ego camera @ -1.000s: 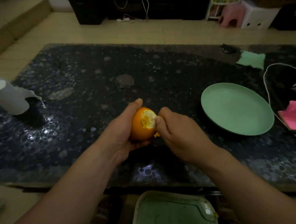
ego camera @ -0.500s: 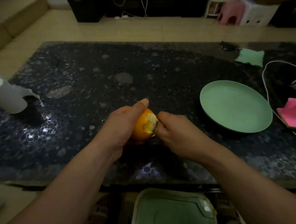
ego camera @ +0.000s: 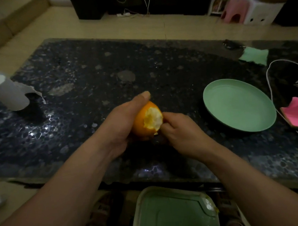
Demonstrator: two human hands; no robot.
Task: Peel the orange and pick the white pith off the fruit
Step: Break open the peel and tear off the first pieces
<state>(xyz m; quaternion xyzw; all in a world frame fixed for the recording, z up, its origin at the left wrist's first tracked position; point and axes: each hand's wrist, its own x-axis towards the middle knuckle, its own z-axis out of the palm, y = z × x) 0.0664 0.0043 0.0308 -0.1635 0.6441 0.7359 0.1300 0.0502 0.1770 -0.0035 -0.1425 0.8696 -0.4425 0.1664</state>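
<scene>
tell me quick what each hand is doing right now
Left hand: grips the orange.
Right hand: fingers curled, pinching the orange's peel edge.

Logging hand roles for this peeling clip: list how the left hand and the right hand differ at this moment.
The left hand cups the orange from its left side; the right hand meets it only at the right edge of the peeled white patch. The left hand's thumb lies straight over the top; the right hand's fingers are curled at the peel's rim. Both touch the orange, held above the dark table.
</scene>
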